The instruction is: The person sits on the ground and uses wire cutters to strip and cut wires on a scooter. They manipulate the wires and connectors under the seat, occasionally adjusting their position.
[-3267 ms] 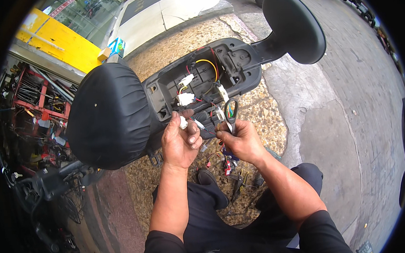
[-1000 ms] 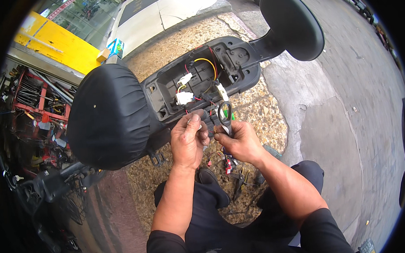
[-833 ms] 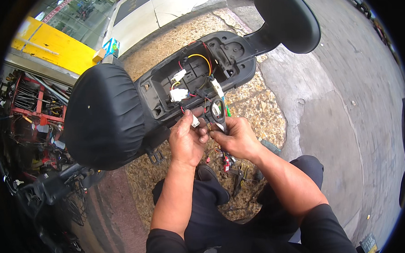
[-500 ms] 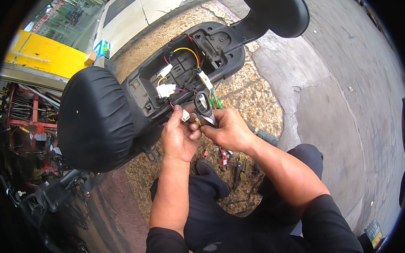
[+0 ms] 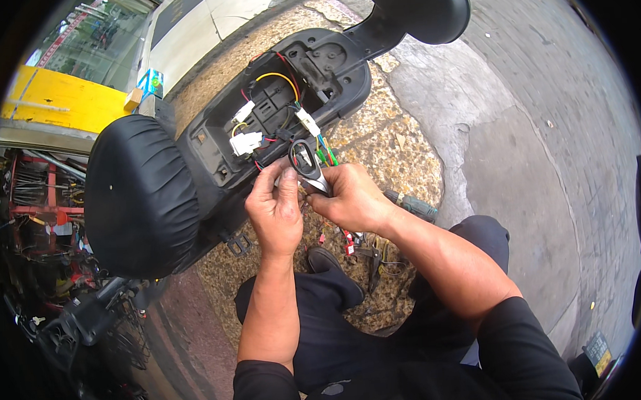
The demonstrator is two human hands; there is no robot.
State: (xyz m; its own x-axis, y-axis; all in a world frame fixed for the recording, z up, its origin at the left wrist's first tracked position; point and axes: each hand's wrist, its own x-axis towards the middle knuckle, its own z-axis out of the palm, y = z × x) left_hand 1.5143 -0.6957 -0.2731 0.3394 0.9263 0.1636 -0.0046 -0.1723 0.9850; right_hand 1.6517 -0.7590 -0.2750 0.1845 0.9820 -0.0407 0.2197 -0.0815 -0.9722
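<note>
The right hand [image 5: 350,197] wraps its fingers around a silvery metal tool with a black oval handle loop [image 5: 320,183], which projects toward the left hand [image 5: 275,215]. The left fingers are pinched narrowly, their contents hidden, near an open black plastic compartment [image 5: 207,153].

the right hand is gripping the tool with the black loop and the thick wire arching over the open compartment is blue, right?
Not quite: the thick wire arching over the open compartment is yellow, not blue, as the head view shows. The right hand is indeed gripping the tool with the black loop.
</note>
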